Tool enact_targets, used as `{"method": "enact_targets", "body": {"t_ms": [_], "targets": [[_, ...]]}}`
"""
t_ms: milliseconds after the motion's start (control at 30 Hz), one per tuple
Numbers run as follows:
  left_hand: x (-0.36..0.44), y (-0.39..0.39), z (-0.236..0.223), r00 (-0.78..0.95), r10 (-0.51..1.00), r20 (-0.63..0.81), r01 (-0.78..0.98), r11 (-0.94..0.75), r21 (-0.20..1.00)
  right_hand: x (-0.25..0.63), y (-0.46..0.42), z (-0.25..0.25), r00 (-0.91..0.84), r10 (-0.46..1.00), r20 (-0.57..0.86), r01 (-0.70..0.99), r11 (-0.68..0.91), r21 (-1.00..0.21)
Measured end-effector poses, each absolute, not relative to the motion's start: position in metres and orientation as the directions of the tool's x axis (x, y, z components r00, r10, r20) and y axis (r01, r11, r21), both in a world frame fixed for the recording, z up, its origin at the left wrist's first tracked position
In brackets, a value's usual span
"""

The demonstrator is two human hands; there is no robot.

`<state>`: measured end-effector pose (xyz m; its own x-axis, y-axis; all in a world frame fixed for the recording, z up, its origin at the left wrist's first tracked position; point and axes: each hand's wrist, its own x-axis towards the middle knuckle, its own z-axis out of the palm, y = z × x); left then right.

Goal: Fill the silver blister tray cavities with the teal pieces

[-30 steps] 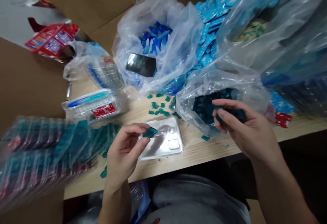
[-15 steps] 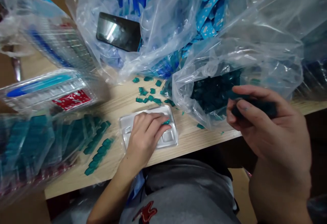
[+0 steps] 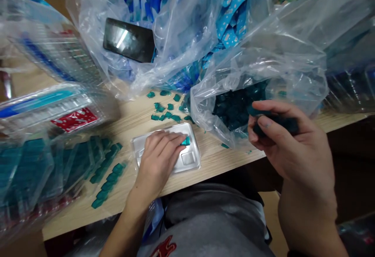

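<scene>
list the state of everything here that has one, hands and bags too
clear plastic tray, flat on the wooden table, teal piece in it
left hand, resting on the tray, fingers over the teal piece
right hand, curled around dark teal pieces, lifted off the table
clear bag of dark teal pieces, open
clear bag of blue pieces, open, full
black smartphone, screen dark
loose teal pieces, scattered on the table

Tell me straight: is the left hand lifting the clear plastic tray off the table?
No, the left hand lies on the clear plastic tray, which sits flat on the wooden table.
</scene>
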<state>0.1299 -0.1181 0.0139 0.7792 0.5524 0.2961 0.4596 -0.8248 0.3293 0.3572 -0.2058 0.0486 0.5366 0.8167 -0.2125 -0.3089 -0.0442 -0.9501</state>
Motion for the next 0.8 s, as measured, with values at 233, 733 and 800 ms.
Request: {"method": "enact_targets", "body": {"t_ms": [233,733,800], "targets": [[0.127,-0.124,0.021,0.712,0.66,0.241,0.479,-0.706,0.521,0.338,-0.216,0.07,0.27,0.925,-0.267,-0.598,-0.056,-0.799],[0.127,-0.147,0.049,0.511,0.836,0.201,0.066,-0.271,0.96,0.28,-0.202,0.053,-0.001,0.95,-0.314,-0.649,-0.24,-0.722],[0.124,-0.147,0.047,0.514,0.82,0.252,0.106,-0.352,0.93,0.278,-0.2,0.055,0.027,0.949,-0.315,-0.606,-0.235,-0.76]]}}
